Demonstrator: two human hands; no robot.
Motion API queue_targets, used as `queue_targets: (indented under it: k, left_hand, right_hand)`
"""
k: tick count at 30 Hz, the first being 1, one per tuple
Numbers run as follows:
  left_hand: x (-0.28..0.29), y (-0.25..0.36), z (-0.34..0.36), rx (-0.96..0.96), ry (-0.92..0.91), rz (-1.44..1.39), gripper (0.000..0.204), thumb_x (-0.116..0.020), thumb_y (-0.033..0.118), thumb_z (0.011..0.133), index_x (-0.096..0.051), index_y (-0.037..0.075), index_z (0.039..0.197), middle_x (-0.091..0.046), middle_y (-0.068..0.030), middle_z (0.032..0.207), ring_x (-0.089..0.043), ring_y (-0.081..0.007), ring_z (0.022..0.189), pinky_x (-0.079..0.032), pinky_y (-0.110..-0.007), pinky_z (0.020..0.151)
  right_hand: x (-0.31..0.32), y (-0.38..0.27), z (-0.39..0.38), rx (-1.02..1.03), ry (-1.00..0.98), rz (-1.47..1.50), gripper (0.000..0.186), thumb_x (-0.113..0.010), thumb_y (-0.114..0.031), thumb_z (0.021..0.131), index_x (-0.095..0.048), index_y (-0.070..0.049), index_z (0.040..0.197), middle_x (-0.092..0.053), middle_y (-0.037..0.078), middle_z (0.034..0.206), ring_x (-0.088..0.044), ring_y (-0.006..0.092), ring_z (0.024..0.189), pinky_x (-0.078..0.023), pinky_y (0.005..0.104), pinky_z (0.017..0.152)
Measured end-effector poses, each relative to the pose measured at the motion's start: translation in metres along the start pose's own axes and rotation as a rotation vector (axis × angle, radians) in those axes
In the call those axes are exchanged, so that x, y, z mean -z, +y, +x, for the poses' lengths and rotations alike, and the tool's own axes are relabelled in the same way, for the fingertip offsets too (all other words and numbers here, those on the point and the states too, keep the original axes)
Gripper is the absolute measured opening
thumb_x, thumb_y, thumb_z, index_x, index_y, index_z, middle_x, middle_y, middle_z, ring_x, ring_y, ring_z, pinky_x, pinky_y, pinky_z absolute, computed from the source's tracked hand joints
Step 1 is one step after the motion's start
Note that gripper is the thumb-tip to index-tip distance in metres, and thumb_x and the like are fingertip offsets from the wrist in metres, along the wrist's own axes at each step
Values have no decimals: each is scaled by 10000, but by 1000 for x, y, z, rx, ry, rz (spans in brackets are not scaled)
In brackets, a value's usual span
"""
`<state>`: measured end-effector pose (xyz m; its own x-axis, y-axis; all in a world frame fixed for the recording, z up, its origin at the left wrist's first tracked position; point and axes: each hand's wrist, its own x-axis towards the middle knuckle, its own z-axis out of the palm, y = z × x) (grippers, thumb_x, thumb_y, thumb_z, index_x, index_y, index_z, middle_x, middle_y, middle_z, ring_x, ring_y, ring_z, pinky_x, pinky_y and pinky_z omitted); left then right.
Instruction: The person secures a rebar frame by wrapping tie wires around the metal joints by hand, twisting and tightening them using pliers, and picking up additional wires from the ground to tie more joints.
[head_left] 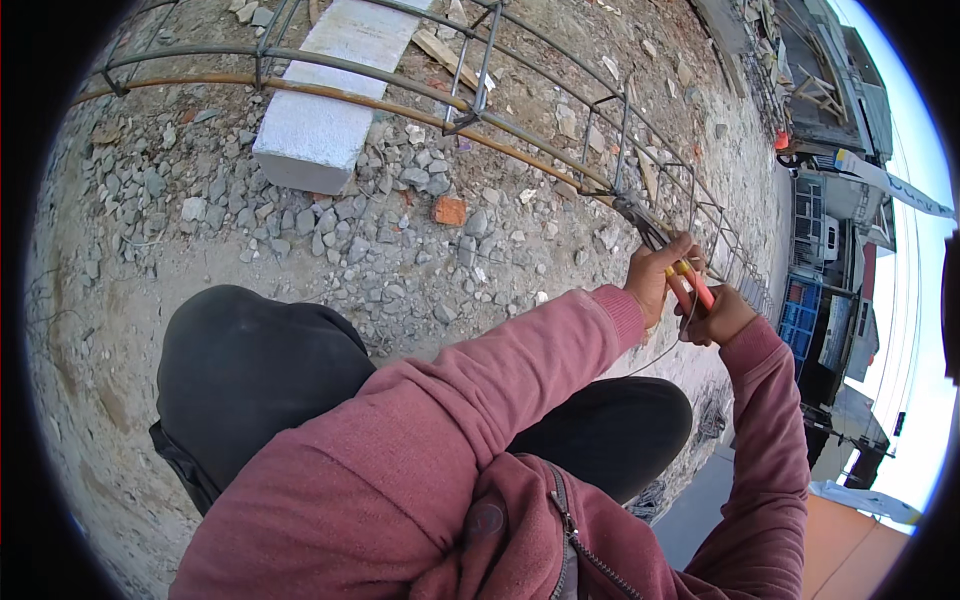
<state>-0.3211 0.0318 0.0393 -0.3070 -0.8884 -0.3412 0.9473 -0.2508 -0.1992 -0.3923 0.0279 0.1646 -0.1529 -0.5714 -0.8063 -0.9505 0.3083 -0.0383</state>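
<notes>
Long pliers (652, 230) with red and yellow handles have their jaws at a joint of a rusty steel rebar cage (540, 160). My left hand (655, 275) is closed on the pliers, just behind the jaws. My right hand (725, 318), lower and to the right, grips the handles too. A thin wire (650, 365) hangs down from around my hands toward my dark-trousered knees. The cage runs from the upper left across to the right, with square stirrups along it.
A white block (312, 140) lies under the cage at the upper left. Grey gravel (350, 250) and a broken red brick (450, 211) lie on the dirt below it. Buildings and overhead wires show along the far right, tilted by the view.
</notes>
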Motion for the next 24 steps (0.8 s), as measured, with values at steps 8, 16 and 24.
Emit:
queue_targets:
  k: [8,16,24]
  left_hand:
    - [-8,2,4,200,-12,-316,298,-420,335,944,-426,84,782,-446,-40,636,-493,-215,632,-423,-381,672]
    - [19,-11,15,24,-130,89,207,-662,145,798,-553,98,968,-576,-11,863,-544,-119,835,-424,-272,754]
    - [45,25,13,192,-283,102,258,-675,198,782,-562,82,982,-582,-34,972,-542,-170,965,-406,-331,913]
  right_hand:
    - [-41,-35,-20,102,724,-706,674,-760,-148,526,-498,-8,1132,-597,146,929,-598,276,870,-464,382,754]
    - [-23,43,40,430,800,-445,483,-521,54,604,-510,-31,1079,-578,164,891,-577,348,827,-472,376,716]
    - [-11,58,46,116,-50,411,619,-555,46,597,-480,19,1210,-635,135,922,-636,255,812,-515,343,706]
